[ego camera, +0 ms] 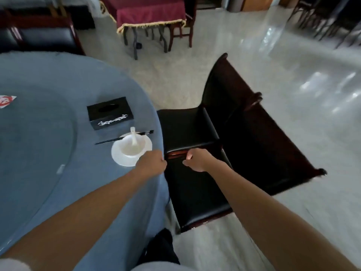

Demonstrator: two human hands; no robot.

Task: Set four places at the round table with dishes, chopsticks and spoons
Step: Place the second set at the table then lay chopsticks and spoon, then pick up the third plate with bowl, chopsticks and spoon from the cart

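Blue-clothed round table (pixel 48 79) stands on pale glossy floor (pixel 293 98).

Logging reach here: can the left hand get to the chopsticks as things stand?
Probably yes: the left hand is at the plate's near edge; the chopsticks lie just beyond the bowl, uncovered.

The blue cloth (pixel 125 192) is looking matt and soft; the white plate (pixel 118 158), bowl (pixel 127 148) and spoon (pixel 133 138) are gleaming like glazed ceramic; the black seat (pixel 185 128) and floor (pixel 293 94) are shining glossy.
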